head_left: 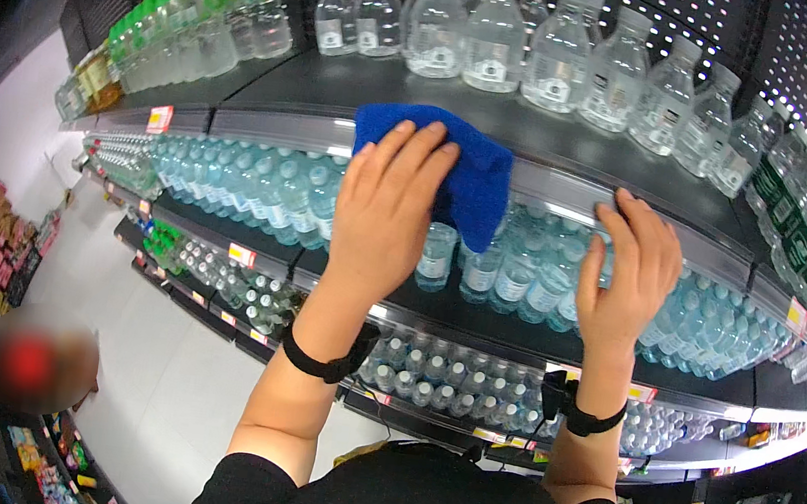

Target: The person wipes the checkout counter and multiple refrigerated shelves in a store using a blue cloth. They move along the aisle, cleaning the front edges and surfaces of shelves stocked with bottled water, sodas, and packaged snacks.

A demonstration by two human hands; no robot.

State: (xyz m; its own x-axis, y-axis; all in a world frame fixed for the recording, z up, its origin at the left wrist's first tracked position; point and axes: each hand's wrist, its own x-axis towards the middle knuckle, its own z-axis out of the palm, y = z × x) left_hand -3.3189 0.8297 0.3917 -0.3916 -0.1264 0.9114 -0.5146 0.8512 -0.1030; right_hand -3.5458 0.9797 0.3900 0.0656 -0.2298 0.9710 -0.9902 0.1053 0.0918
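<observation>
My left hand (pixel 385 212) presses a blue cloth (pixel 480 171) against the front edge of the top shelf, with its fingers over the cloth. One corner of the cloth hangs down over the bottles below. To the right, my right hand (pixel 631 272) has its fingers apart and its fingertips at the shelf's price strip (pixel 561 187); nothing is in it. Behind the strip lies the dark top shelf (pixel 308 89), with see-through bottles (pixel 495 37) standing in a row at its back. Each wrist wears a black band.
Pale blue water bottles (pixel 513 276) fill the shelf below, and smaller bottles (pixel 434 369) stand lower down. Green-capped bottles (pixel 206 16) are at the upper left, dark-labelled bottles (pixel 806 216) at the right. A blurred person (pixel 38 360) is on the white floor (pixel 154 352) at the left.
</observation>
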